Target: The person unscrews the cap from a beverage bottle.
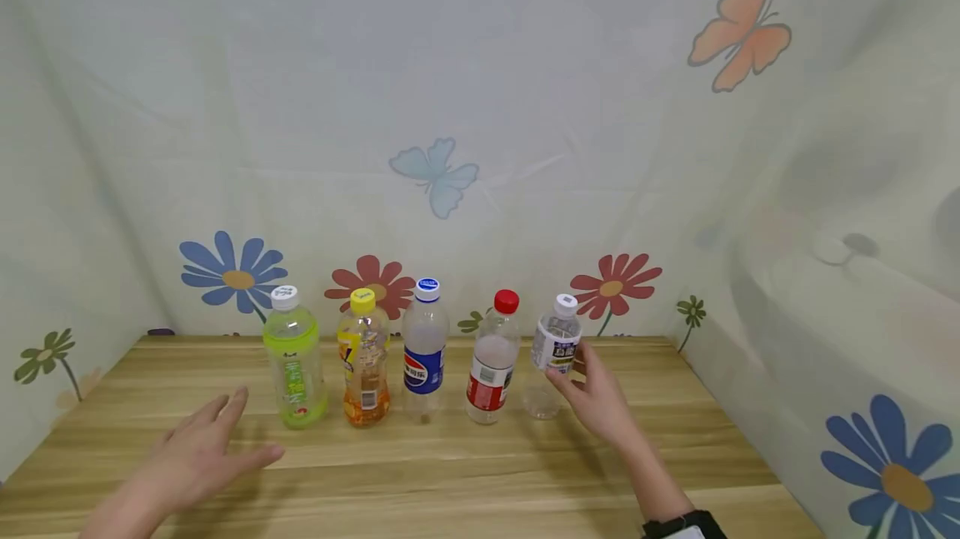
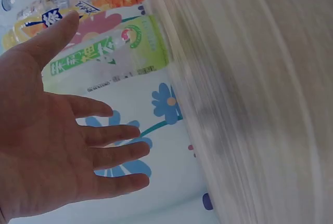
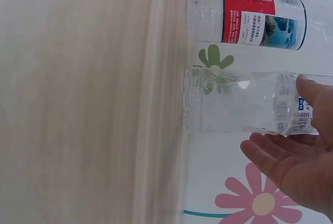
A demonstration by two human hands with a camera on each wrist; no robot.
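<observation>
My right hand holds a clear plastic bottle with a white cap at the right end of a row, thumb on the label's near side and fingers behind. In the right wrist view the clear lower part of this bottle shows, its base close to the wooden tabletop. My left hand hangs over the table with fingers spread, holding nothing. Nearest to it stands a green-tinted bottle with a white cap. The left wrist view shows the palm of my left hand beside the green bottle's label.
Between these stand an orange-patterned bottle with a yellow cap, a Pepsi bottle with a blue label, and a red-capped water bottle. The wooden table ends at a pale cloth backdrop printed with flowers and butterflies.
</observation>
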